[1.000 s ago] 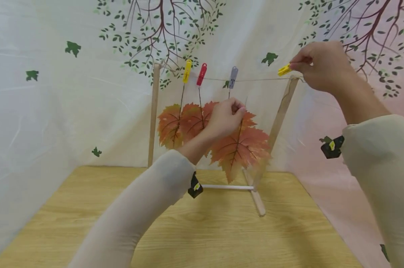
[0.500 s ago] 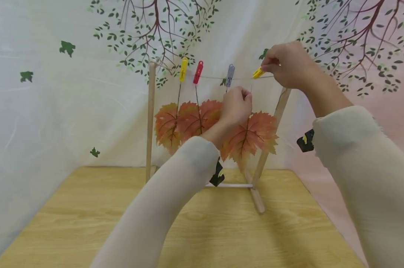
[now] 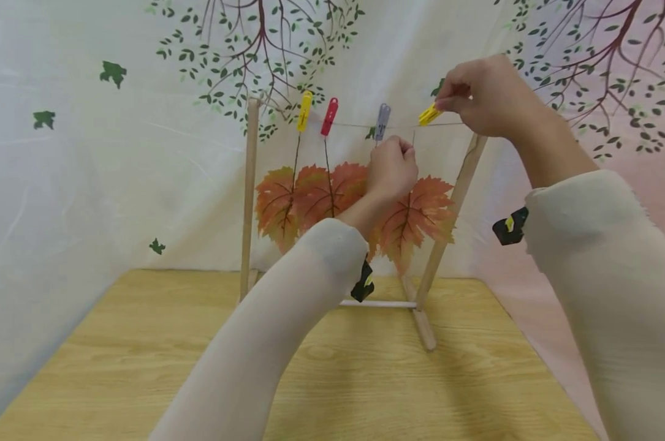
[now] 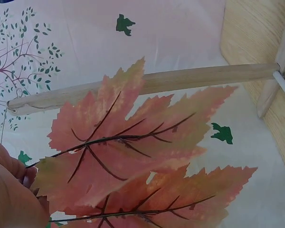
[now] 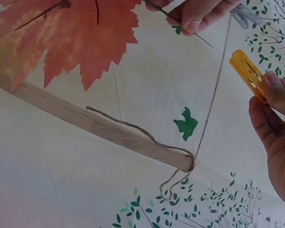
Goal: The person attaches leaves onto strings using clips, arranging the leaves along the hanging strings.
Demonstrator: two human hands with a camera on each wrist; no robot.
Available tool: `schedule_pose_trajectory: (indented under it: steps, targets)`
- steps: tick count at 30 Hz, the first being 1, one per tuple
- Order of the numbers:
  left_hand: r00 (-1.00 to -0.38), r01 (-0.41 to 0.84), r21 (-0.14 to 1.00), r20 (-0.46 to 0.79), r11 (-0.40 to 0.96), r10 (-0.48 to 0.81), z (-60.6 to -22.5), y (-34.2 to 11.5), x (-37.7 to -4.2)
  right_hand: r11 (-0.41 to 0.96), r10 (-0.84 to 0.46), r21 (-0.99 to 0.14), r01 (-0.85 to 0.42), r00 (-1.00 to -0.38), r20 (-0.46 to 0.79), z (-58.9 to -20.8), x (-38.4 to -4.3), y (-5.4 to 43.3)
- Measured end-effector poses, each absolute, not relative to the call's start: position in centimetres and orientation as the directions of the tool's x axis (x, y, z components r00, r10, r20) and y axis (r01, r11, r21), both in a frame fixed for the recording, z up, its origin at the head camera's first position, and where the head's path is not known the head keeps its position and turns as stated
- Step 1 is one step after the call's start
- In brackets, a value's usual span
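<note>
My left hand [image 3: 393,168] pinches the thin stem of an orange-red artificial maple leaf [image 3: 415,214], which hangs below the fingers; in the right wrist view the stem's tip [image 5: 204,40] sticks out past them, just short of the string [image 5: 213,102]. Between thumb and fingers, my right hand [image 3: 489,95] pinches a yellow clothespin [image 5: 248,75] close to the string, right of the left hand. Further left, a yellow clothespin [image 3: 304,111], a red clothespin [image 3: 329,116] and a grey clothespin [image 3: 383,122] sit on the string. Leaves [image 3: 277,202] hang by their stems under them, partly hidden by my left arm.
The string runs between two wooden posts, the left post [image 3: 249,196] and the right post [image 3: 459,184]. A white rod [image 3: 382,304] joins the frame low down, above the wooden table [image 3: 332,380]. Behind hangs a pale cloth [image 3: 189,153] printed with branches and leaves.
My right hand has moved left along the string with the yellow clothespin. My left hand has risen and shifted slightly right, lifting the leaf's stem toward the string.
</note>
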State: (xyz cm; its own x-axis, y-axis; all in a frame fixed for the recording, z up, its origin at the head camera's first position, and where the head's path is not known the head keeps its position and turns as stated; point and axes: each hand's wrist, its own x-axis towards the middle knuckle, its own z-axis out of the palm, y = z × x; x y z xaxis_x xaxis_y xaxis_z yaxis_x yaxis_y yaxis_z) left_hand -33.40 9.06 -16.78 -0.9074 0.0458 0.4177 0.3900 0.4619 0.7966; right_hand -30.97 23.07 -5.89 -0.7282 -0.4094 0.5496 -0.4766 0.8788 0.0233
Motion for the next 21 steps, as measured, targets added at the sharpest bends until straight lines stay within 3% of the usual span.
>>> schedule_pose_trajectory:
  steps: [21]
  targets:
    - [-0.900,0.409,0.823,0.435,0.394,0.026,-16.07,9.23,-32.89,0.881,-0.432,0.041,-0.472,-0.765,0.478,-6.30,-31.51,22.42]
